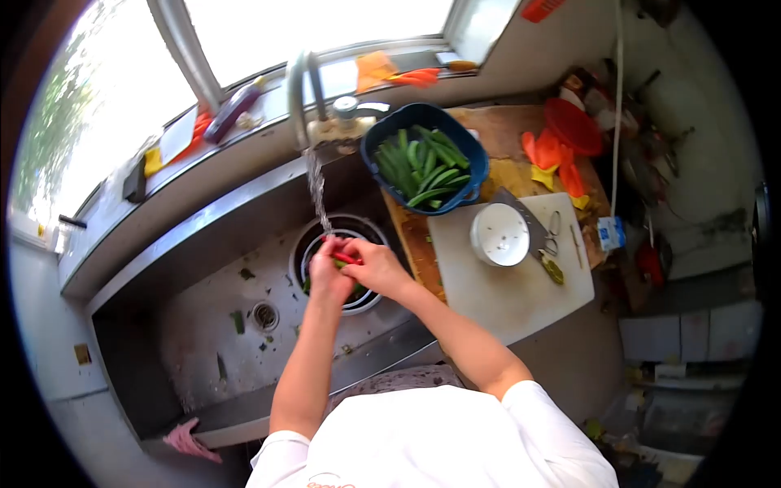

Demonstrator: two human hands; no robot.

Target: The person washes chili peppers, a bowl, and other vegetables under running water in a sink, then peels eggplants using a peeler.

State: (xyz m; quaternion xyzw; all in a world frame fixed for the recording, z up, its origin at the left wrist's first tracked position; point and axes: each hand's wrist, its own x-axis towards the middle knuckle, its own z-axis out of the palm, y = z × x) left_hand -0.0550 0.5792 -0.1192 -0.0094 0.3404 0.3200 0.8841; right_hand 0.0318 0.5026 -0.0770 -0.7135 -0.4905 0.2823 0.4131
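Observation:
Under the running tap water (318, 191), my left hand (327, 275) and my right hand (376, 265) meet with fingers closed around red chili peppers (346, 259). A bit of green shows between the fingers; how many peppers there are is hidden. Directly below the hands, a round bowl (294, 259) with a pale rim sits in the metal sink (203, 333). Green pieces show inside it, partly covered by my hands. The grey faucet spout (294, 98) curves down above.
Right of the sink, a blue basket (480, 167) holds cut green vegetables. A white cutting board (488, 305) carries a white bowl (499, 235), a cleaver (521, 207), scissors (553, 232) and a green pepper (552, 269). Scraps lie around the drain (264, 315). Orange gloves (553, 154) lie farther right.

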